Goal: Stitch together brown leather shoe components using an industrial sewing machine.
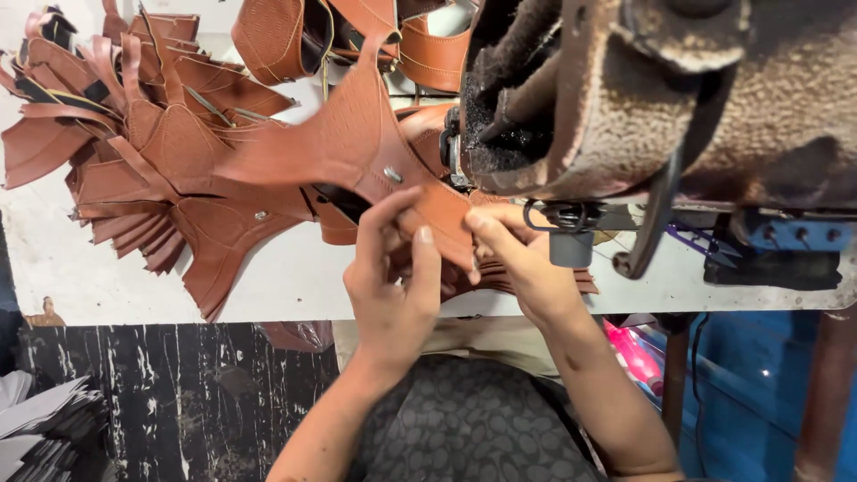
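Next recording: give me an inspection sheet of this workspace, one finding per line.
Surface: white worktable, scuffed and stained, edge toward the person.
Job's things: brown leather piece with a metal snap, held beside the sewing machine head; more cut pieces lie under the hands.
Clutter: fanned pile of brown leather pieces at left; stitched pieces at the far edge; grey stack of sheets on the floor.
Grips: left hand pinches the piece's lower edge; right hand pinches it beside the machine.
Cables: a dark cable hangs below the table at right.
Surroundings: dark streaked floor, blue object at right, a pink item under the table.
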